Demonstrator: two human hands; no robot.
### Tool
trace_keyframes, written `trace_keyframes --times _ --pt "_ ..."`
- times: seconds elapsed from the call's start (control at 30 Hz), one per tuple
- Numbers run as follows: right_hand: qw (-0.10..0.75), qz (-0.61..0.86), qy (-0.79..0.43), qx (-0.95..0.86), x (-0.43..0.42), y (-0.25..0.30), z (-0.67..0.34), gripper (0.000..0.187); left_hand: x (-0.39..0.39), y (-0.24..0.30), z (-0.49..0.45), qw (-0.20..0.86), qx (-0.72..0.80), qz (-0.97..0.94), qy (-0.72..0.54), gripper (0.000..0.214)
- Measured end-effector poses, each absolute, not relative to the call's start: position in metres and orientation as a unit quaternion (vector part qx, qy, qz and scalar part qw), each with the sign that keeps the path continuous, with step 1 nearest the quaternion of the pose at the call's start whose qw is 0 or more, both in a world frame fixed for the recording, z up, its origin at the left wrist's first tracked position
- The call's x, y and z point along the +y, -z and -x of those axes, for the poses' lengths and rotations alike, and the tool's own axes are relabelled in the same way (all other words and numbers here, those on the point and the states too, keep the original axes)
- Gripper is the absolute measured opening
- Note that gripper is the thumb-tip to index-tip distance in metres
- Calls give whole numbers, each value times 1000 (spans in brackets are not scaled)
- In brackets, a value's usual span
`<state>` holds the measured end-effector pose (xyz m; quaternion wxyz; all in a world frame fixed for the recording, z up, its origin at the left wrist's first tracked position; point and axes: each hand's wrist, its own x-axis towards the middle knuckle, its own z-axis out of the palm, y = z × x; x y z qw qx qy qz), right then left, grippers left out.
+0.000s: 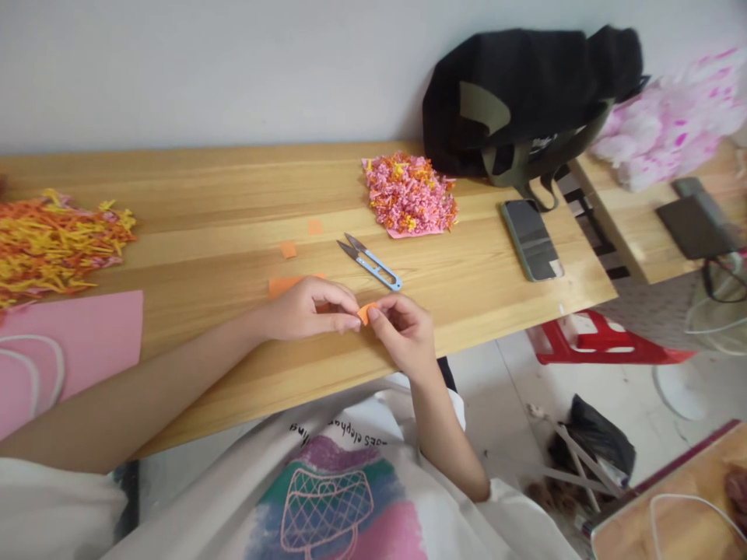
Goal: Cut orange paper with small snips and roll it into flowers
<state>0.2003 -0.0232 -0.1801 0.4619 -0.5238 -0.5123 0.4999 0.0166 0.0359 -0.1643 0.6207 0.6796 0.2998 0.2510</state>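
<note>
My left hand (312,309) and my right hand (404,330) meet over the near edge of the wooden table (204,202). Both pinch one small orange paper piece (365,313) between their fingertips. A larger orange paper scrap (280,285) lies partly under my left hand. Blue-handled thread snips (371,262) rest on the table just beyond my hands, blades pointing left. Two tiny orange scraps (288,249) lie farther back on the wood.
A heap of pink, orange and yellow folded paper bits (410,193) sits on a pink sheet at the back. Orange and yellow strips (55,241) and pink paper (70,342) lie left. A phone (531,239) and black bag (525,101) are right. A red stool (601,342) stands below.
</note>
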Motion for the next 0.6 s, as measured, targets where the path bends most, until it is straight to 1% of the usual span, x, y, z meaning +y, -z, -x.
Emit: trace_keyframes --times 0.2,0.37,0.6 --pt "463 512 -504 -520 -24 180 -202 15 38 169 -15 633 314 -658 -262 13" --pt "464 506 -503 -525 -24 180 -200 14 39 169 -15 626 329 -656 -265 10" --pt "475 492 -498 -532 -24 179 -199 10 37 171 -19 609 343 -649 -301 6"
